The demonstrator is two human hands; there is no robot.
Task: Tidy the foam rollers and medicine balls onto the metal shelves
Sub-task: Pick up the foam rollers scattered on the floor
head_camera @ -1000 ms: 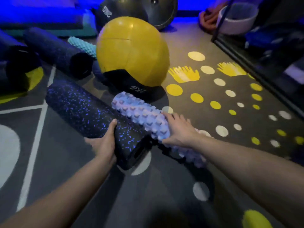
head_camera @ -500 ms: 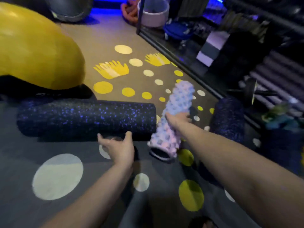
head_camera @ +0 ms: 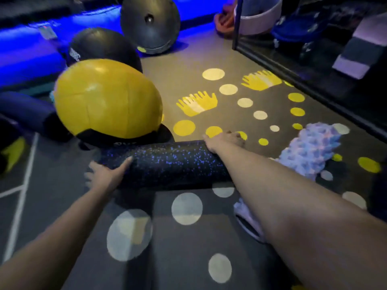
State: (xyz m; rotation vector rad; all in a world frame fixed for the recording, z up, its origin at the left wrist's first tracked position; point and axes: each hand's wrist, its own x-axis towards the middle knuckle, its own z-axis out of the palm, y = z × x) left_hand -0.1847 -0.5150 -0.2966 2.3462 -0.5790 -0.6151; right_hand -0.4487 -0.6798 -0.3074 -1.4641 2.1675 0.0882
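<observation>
A black foam roller [head_camera: 167,162] with blue specks lies crosswise on the floor in front of me. My left hand [head_camera: 109,174] grips its left end, thumb laid over the top. My right hand [head_camera: 224,140] reaches over its right end, fingers curled round the far side. A knobbly lilac foam roller [head_camera: 310,151] lies loose on the floor to the right, partly hidden under my right forearm. Just behind the black roller sits a yellow and black medicine ball [head_camera: 106,101]. Farther back sit a black medicine ball [head_camera: 102,47] and a grey ball [head_camera: 150,24].
The metal shelf [head_camera: 293,65] runs along the right side, its lower level holding dark gear. A white bucket [head_camera: 259,13] stands at its far end. A dark blue roller [head_camera: 27,111] lies at the left. The floor mat carries yellow and white dots.
My right hand has let go of the lilac roller, which now lies on the floor, and moved onto the black roller's right end. My left hand now holds the black roller's left end.
</observation>
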